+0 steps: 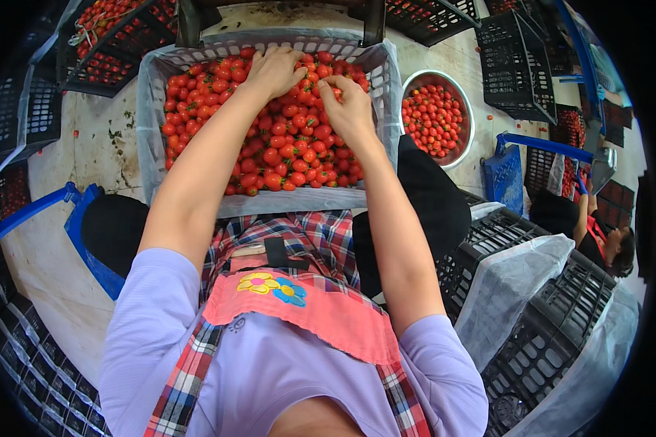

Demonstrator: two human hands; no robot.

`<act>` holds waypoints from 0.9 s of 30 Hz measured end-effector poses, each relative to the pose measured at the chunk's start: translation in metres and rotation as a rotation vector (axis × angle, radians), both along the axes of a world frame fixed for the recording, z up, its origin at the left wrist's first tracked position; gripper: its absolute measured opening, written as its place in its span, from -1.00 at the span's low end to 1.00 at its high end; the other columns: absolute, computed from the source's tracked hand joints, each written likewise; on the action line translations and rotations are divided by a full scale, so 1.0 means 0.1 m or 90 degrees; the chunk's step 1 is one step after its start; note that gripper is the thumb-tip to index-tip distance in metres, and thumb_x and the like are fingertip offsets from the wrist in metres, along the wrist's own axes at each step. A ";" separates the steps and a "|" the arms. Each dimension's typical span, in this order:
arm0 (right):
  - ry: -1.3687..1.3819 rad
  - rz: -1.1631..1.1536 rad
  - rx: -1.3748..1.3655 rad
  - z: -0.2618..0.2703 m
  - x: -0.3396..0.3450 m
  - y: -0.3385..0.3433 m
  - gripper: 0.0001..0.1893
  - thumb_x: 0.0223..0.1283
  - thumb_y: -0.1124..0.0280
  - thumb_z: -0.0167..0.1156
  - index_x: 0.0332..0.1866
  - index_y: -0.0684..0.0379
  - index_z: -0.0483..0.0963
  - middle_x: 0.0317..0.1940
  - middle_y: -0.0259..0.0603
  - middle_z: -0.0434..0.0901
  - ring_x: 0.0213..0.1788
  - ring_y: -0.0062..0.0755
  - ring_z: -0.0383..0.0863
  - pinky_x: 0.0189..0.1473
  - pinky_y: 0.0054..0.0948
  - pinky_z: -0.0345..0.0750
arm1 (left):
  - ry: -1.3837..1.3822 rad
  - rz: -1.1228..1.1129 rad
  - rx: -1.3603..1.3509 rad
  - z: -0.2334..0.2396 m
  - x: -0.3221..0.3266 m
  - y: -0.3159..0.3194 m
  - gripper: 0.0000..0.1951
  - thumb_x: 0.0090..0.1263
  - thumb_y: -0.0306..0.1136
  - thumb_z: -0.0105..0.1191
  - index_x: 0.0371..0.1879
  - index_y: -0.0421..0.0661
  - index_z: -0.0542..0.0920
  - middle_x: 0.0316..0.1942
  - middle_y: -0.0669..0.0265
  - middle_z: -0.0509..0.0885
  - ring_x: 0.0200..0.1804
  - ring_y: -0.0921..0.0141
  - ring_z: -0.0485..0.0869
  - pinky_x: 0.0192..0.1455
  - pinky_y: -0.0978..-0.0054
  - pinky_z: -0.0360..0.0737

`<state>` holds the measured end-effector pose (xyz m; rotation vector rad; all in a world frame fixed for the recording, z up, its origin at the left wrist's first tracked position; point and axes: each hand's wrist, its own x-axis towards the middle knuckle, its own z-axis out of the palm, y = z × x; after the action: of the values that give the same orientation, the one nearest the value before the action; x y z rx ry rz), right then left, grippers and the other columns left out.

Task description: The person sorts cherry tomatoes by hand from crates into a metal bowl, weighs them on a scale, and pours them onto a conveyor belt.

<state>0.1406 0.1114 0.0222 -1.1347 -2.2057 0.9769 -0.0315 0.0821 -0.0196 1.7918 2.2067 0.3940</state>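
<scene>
Before me stands a plastic crate [381,104] with a pale sheet liner [284,203], filled with red cherry tomatoes [284,150], several with green stems. My left hand [273,72] lies palm down on the heap near the crate's far side, thumb apart from the fingers. What is under its palm is hidden. To its right, my right hand [351,105] is curled over the heap. A red cherry tomato [337,94] shows between its thumb and fingers.
A metal bowl [469,128] of tomatoes stands right of the crate. Black crates [516,68] surround me, some holding tomatoes [101,33]. Lined crates [552,328] sit at lower right. Blue metal frames [503,175] stand on both sides. Another person [596,229] works at far right.
</scene>
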 end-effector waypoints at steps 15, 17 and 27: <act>-0.354 0.284 0.162 -0.33 0.55 -0.65 -0.53 0.03 0.00 0.17 0.06 -0.07 0.46 0.03 -0.26 0.43 0.12 -0.23 0.38 0.12 0.08 0.23 | 0.032 -0.232 -0.199 0.35 -0.14 -1.27 -0.62 0.03 -0.05 0.15 -0.17 0.11 0.67 0.20 0.28 0.37 0.31 0.07 0.17 0.29 0.01 0.18; -0.394 0.301 0.171 -0.37 0.75 -0.75 -0.53 0.03 0.02 0.17 0.09 -0.12 0.44 0.03 -0.25 0.41 0.09 -0.25 0.39 0.11 0.10 0.25 | 0.022 -0.221 -0.156 0.36 -0.31 -1.51 -0.65 0.03 -0.10 0.16 -0.17 0.12 0.66 0.21 0.27 0.35 0.31 0.09 0.18 0.30 0.02 0.18; -0.295 0.183 0.255 -0.17 0.06 -0.32 -0.50 0.05 0.17 0.20 0.14 0.03 0.37 0.08 -0.13 0.41 0.20 -0.07 0.33 0.11 0.00 0.34 | -0.031 -0.048 -0.095 0.32 -0.63 -1.18 -0.58 0.12 -0.26 0.18 0.03 0.12 0.55 0.27 0.14 0.30 0.31 0.15 0.26 0.31 0.15 0.26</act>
<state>0.1461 0.0798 0.0055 -0.9378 -2.8284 0.3530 -0.0941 -0.0362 0.0120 1.7605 2.0712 0.2478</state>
